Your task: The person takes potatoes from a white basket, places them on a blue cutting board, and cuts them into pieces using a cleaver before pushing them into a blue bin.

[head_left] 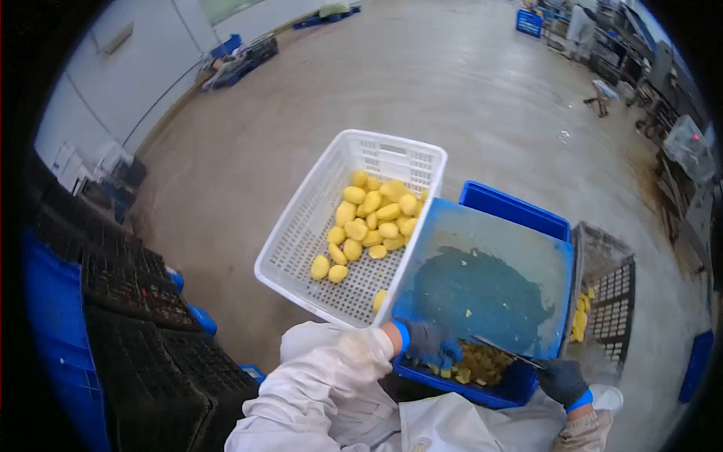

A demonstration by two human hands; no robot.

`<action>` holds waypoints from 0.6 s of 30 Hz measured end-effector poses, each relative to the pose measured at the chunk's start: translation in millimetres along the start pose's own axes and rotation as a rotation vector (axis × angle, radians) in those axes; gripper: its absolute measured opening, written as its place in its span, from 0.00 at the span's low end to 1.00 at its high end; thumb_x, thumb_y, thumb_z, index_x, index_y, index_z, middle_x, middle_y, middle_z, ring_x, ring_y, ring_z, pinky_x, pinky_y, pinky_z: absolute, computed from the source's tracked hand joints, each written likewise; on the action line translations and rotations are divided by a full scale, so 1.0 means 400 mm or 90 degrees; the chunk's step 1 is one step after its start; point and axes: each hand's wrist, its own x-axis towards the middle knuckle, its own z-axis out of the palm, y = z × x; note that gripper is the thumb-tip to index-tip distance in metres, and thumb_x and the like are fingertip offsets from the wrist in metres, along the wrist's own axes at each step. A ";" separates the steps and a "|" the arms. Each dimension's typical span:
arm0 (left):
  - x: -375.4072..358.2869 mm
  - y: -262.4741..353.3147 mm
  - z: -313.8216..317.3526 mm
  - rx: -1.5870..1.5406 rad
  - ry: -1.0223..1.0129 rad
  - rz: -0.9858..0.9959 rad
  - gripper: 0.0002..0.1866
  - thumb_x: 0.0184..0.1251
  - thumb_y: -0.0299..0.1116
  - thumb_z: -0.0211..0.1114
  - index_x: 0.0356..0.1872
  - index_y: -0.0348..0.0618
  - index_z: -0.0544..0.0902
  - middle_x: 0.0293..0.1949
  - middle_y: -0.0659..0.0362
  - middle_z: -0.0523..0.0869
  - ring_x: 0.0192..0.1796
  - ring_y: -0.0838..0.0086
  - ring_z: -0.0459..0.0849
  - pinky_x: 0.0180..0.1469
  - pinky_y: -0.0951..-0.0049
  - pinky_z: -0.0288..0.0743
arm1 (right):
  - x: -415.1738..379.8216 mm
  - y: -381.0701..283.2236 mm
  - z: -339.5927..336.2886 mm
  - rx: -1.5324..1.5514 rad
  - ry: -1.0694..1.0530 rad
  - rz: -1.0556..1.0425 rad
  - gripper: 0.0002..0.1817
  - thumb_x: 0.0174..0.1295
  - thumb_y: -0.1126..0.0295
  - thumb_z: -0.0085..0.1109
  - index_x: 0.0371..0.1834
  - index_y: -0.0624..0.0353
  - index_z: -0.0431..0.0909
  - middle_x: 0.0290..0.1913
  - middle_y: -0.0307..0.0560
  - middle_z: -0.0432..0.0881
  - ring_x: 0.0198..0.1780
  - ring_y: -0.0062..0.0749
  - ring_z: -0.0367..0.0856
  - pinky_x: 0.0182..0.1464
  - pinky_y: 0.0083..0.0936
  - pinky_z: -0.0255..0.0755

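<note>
My right hand (562,381), in a dark glove, is closed round the handle of a knife (506,349). Its blade points left over a blue tub (520,390) of potato scraps (482,363). My left hand (428,343), gloved too, hangs at the near left corner of a blue cutting board (489,290), its fingers curled downward above the tub. Whatever those fingers may hold is hidden. The wet board lies across the tub, with a few small bits on it. Peeled yellow potatoes (371,220) fill part of a white plastic crate (294,226) on the left.
Right of the board stands a grey crate (611,309) with yellow potato pieces (580,316) inside. Stacked black crates (143,354) line the left side. Farther off are a blue crate (529,23) and machinery at the right; wet floor (452,83) stretches ahead.
</note>
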 end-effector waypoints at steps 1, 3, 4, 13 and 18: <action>-0.032 -0.037 -0.060 0.004 0.054 -0.021 0.22 0.60 0.47 0.61 0.55 0.54 0.77 0.54 0.52 0.78 0.58 0.63 0.73 0.63 0.61 0.62 | 0.010 0.009 0.003 0.004 0.011 0.015 0.13 0.53 0.67 0.54 0.42 0.53 0.80 0.32 0.53 0.82 0.34 0.48 0.81 0.35 0.39 0.73; -0.075 -0.260 -0.113 -0.223 0.313 -0.052 0.20 0.63 0.42 0.61 0.55 0.50 0.76 0.49 0.57 0.81 0.47 0.72 0.79 0.52 0.69 0.72 | 0.048 0.020 0.014 0.060 0.061 0.045 0.12 0.54 0.67 0.54 0.42 0.54 0.80 0.31 0.54 0.81 0.34 0.50 0.81 0.35 0.39 0.73; -0.092 -0.383 -0.130 -0.556 0.454 -0.087 0.20 0.64 0.40 0.61 0.55 0.45 0.75 0.47 0.56 0.82 0.43 0.73 0.80 0.48 0.71 0.74 | 0.065 0.029 0.020 0.120 0.119 0.087 0.12 0.56 0.66 0.54 0.41 0.56 0.80 0.31 0.55 0.81 0.34 0.51 0.80 0.35 0.40 0.72; -0.199 -0.809 0.152 -0.364 0.149 -0.671 0.43 0.44 0.55 0.69 0.62 0.42 0.68 0.58 0.46 0.74 0.60 0.57 0.73 0.62 0.63 0.66 | 0.154 0.073 0.120 0.120 0.146 0.299 0.13 0.63 0.63 0.48 0.37 0.61 0.78 0.26 0.57 0.79 0.29 0.50 0.80 0.29 0.37 0.69; 0.021 -0.778 0.335 -0.326 0.188 -0.877 0.46 0.42 0.51 0.69 0.65 0.42 0.65 0.63 0.45 0.68 0.65 0.58 0.68 0.65 0.62 0.62 | 0.146 0.077 0.110 0.052 0.060 0.310 0.18 0.66 0.54 0.44 0.38 0.58 0.76 0.28 0.58 0.79 0.31 0.45 0.80 0.30 0.42 0.69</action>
